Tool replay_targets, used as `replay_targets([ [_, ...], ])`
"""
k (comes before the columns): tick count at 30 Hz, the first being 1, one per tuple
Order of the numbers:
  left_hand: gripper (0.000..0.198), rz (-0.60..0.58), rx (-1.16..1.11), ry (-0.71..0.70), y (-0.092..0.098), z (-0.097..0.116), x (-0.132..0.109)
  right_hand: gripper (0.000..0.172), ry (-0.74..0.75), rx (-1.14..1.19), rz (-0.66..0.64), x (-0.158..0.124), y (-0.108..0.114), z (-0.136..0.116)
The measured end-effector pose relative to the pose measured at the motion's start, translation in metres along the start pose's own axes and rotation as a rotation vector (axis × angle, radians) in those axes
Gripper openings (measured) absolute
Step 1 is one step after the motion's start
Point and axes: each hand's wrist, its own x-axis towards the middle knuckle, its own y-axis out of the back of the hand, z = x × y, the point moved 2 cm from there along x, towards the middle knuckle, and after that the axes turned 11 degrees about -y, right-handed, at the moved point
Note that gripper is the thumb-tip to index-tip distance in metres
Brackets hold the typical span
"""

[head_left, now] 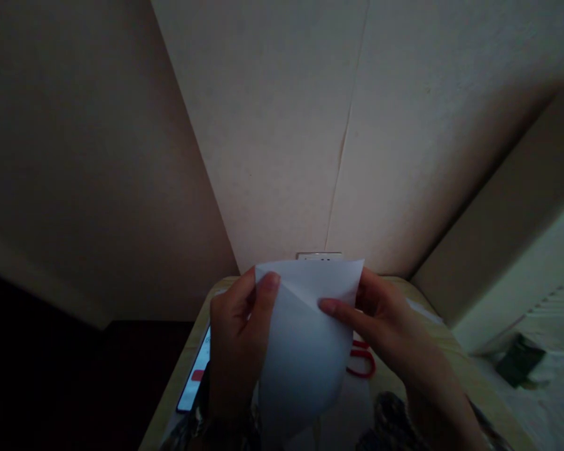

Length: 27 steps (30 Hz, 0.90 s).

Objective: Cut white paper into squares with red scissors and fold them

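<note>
A sheet of white paper [305,351] is held up above the small table, with a diagonal crease running from its upper left corner. My left hand [242,338] pinches that corner, its thumb on the near face and its fingers behind. On the other side my right hand [388,322] grips the right edge, the thumb pressed flat near the crease and the fingers behind the sheet. Red-handled scissors [363,363] lie on the table behind the paper, their blades hidden. A phone with a lit screen [195,376] rests left of my left hand.
The pale yellow tabletop [427,351] stands against a light wall [282,156] with a vertical seam. A wall socket [319,255] shows just above the paper. More white paper [348,413] lies underneath. At the right is a pale bed or cloth surface with a dark green item [520,360].
</note>
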Motion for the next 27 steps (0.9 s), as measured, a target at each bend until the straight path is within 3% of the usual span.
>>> replay_targets([
  [10, 0.038, -0.022, -0.131, 0.166, 0.0, 0.0, -0.005, 0.02, 0.006, -0.083, 0.017, -0.002, 0.0, -0.002],
  [14, 0.037, 0.023, 0.024, 0.053, 0.0, 0.002, -0.004, 0.015, 0.107, -0.055, 0.081, -0.006, -0.002, -0.008],
  [18, 0.036, 0.033, 0.153, -0.103, -0.001, 0.005, -0.002, 0.031, 0.217, -0.114, 0.235, -0.012, 0.0, -0.011],
  [20, 0.035, 0.045, 0.208, -0.156, -0.001, 0.006, -0.003, 0.03, 0.258, -0.142, 0.292, -0.014, 0.0, -0.011],
  [24, 0.032, 0.014, 0.295, -0.217, 0.001, 0.002, -0.006, 0.01, 0.218, -0.078, 0.317, -0.015, -0.002, -0.011],
  [27, 0.03, -0.02, 0.33, -0.25, 0.002, -0.002, -0.008, 0.015, 0.209, -0.048, 0.392, -0.016, -0.002, -0.012],
])
